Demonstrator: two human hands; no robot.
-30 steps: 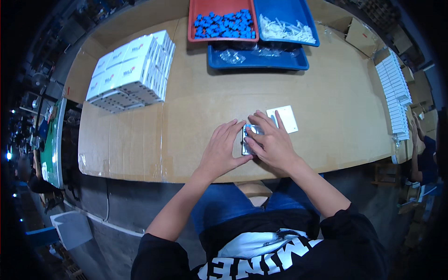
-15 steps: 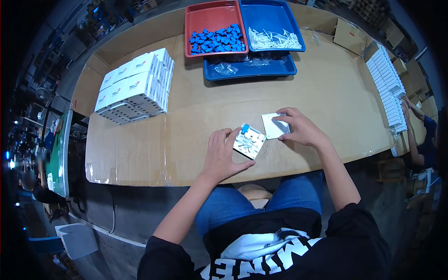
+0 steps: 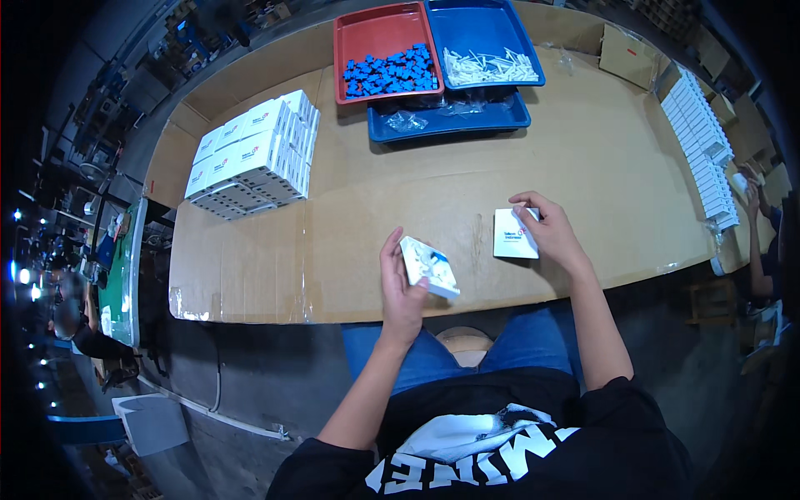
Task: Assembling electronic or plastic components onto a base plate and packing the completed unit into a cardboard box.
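Observation:
My left hand (image 3: 402, 300) grips a shallow white square case (image 3: 428, 267) by its edge, thumb on the near side. The case is tilted above the cardboard tabletop, and its open side shows blurred pale parts and a bit of blue. To the right, my right hand (image 3: 550, 233) pinches a flat white square cover (image 3: 513, 240) by its far right part, fingers over the top edge. Small print on the cover faces up. Case and cover are apart, with bare cardboard between them.
A stack of white square boxes (image 3: 250, 158) stands at the left. At the back are a red tray (image 3: 379, 29) of blue pieces, a blue tray (image 3: 475, 33) of white sticks and a lower blue tray (image 3: 450, 129). White cases (image 3: 700, 150) line the right edge, near another person's arm (image 3: 756, 242).
My left hand has lifted and tilted the case off the table. My right hand has shifted the cover a little right, and its printed face now shows instead of the plain one.

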